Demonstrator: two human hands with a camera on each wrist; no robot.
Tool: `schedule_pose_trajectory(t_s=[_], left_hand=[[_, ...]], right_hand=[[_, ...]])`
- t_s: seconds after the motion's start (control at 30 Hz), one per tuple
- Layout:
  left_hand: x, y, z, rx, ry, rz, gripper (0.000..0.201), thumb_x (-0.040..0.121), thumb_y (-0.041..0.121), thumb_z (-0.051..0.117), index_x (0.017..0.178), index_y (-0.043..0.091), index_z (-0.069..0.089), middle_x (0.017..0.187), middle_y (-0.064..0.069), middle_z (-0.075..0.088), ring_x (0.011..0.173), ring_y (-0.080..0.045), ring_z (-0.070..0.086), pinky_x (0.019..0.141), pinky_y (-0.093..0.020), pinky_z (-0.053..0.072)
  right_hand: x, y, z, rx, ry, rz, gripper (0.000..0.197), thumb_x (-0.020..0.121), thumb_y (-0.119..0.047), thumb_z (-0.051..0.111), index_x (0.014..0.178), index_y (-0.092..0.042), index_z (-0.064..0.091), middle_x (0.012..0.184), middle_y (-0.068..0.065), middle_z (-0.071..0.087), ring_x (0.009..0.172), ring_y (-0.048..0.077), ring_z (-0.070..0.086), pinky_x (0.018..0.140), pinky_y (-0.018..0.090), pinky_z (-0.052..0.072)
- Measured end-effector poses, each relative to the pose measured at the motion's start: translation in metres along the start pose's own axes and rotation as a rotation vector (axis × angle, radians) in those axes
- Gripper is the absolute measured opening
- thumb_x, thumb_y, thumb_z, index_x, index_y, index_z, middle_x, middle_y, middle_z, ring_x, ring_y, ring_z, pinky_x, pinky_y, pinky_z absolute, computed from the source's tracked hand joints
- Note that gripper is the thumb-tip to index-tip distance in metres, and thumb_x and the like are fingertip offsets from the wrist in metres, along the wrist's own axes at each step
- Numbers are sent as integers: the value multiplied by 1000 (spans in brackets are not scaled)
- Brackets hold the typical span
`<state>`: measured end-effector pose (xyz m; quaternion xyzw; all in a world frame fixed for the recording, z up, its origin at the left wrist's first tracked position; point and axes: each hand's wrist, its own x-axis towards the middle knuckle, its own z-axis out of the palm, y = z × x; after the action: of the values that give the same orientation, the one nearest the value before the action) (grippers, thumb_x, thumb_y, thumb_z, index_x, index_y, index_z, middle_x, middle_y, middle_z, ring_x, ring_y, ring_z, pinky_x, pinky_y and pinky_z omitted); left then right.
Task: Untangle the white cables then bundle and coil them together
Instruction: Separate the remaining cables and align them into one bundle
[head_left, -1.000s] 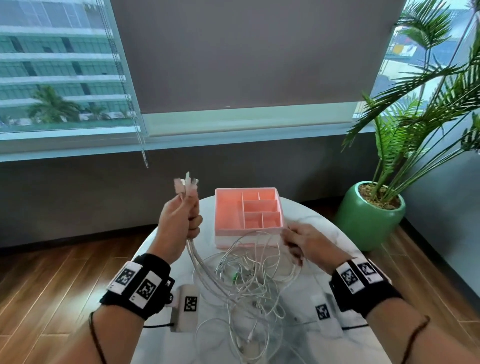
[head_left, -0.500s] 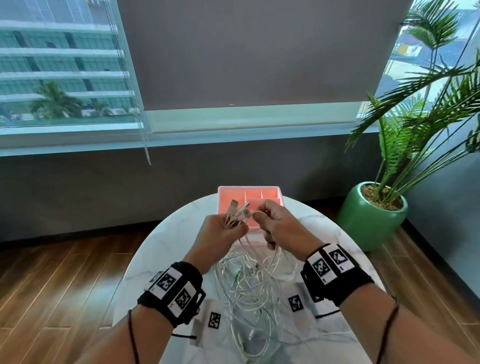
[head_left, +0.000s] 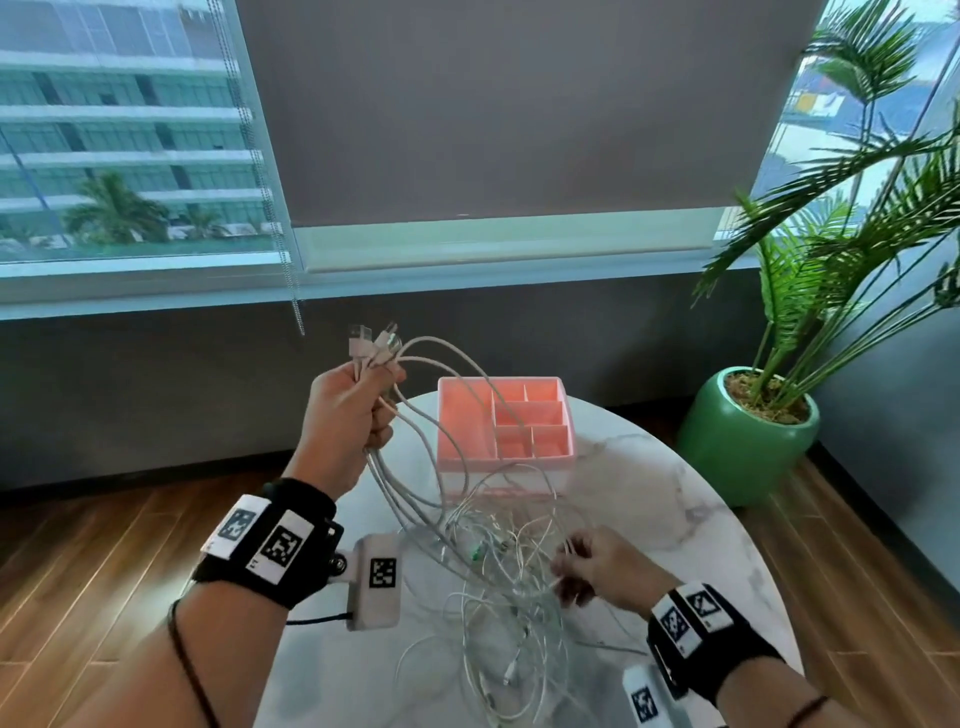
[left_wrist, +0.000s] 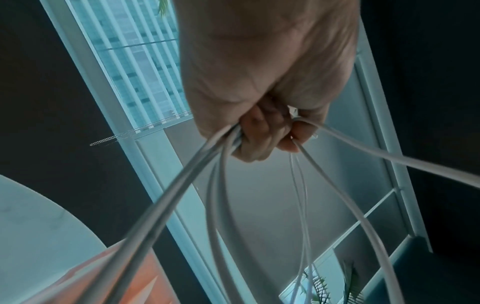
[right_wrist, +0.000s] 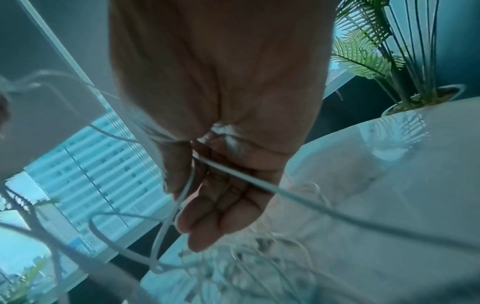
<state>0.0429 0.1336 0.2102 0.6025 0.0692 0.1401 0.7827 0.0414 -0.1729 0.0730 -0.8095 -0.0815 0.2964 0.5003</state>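
Below the left hand, which clenches the gathered plug ends, the white cables hang steeply toward the tangle, where the right hand, nearer, apparently pinches one strand.

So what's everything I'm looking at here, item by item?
cables: several, count unclear, white, tangled on the table, plug ends bunched in the left hand
tray: one, pink, divided into compartments, far side of the table
table: one, white marble, round
plant: one, green, in a green pot on the floor, right
blind: one, grey, over the window
floor: brown wood
wrist bands: two, black with printed tags
left hand: raised, grips the plug ends
right hand: low over the tangle, pinches a strand
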Motion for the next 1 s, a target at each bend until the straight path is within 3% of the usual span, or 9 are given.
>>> schedule_pose_trajectory(t_s=[0.1, 0.23, 0.37, 0.57, 0.67, 0.77, 0.83, 0.93, 1.0], left_hand=[[-5, -17, 1, 41, -10, -54, 15, 98, 11, 58, 84, 6, 57, 55, 3, 25, 42, -9, 21, 38, -19, 19], [-11, -32, -2, 57, 34, -132, 9, 98, 11, 57, 93, 4, 56, 53, 5, 28, 43, -10, 24, 39, -21, 19], [-14, -38, -2, 108, 34, -154, 12, 99, 11, 58, 90, 3, 60, 53, 4, 31, 41, -9, 26, 39, -21, 21], [-12, -33, -4, 53, 56, -155, 11, 98, 11, 59, 88, 7, 59, 55, 5, 30, 42, -8, 26, 38, -20, 22], [-11, -32, -7, 50, 39, -143, 13, 99, 11, 59, 87, 8, 59, 53, 6, 31, 42, -8, 27, 36, -20, 24], [-11, -34, -7, 80, 36, -133, 13, 99, 13, 59, 87, 7, 60, 54, 6, 32, 43, -8, 27, 37, -21, 24], [-11, -36, -5, 115, 36, -134, 14, 99, 14, 60, 87, 7, 60, 54, 5, 33, 44, -9, 27, 38, -21, 24], [-12, -42, -4, 154, 20, -153, 14, 98, 16, 61, 88, 6, 61, 56, 3, 32, 44, -10, 26, 40, -22, 22], [-11, -45, -4, 166, 18, -166, 13, 97, 16, 62, 89, 6, 61, 60, 1, 29, 45, -10, 25, 40, -21, 20]], right_hand=[[-2, -48, -14, 155, 80, -123, 21, 99, -15, 57, 86, 1, 64, 73, 18, 71, 58, 25, 67, 55, 31, 54], [-13, -119, -36, 529, 176, -360, 36, 98, -25, 50, 69, -4, 52, 67, 21, 62, 49, 26, 56, 50, 31, 49], [-32, -162, -51, 731, 128, -562, 33, 97, -25, 50, 72, -5, 53, 70, 22, 59, 53, 28, 55, 53, 33, 50], [-24, -133, -41, 539, -6, -411, 5, 90, -4, 60, 87, -1, 59, 95, 26, 68, 81, 38, 70, 73, 41, 60], [-16, -109, -33, 448, -1, -271, 19, 87, 13, 60, 83, -4, 52, 95, 27, 68, 88, 44, 71, 71, 39, 61], [-17, -102, -32, 339, 16, -195, 19, 92, 14, 54, 88, -5, 51, 87, 28, 69, 79, 44, 73, 65, 40, 61], [-23, -113, -35, 440, 22, -237, 11, 96, 7, 49, 96, -3, 52, 76, 24, 68, 67, 38, 72, 58, 37, 58], [-30, -136, -43, 659, 79, -369, 16, 101, -2, 43, 102, -3, 58, 57, 14, 52, 49, 29, 59, 50, 34, 53], [-28, -140, -49, 620, 162, -407, 18, 103, -6, 42, 100, -3, 60, 52, 9, 40, 40, 24, 46, 44, 30, 46]])
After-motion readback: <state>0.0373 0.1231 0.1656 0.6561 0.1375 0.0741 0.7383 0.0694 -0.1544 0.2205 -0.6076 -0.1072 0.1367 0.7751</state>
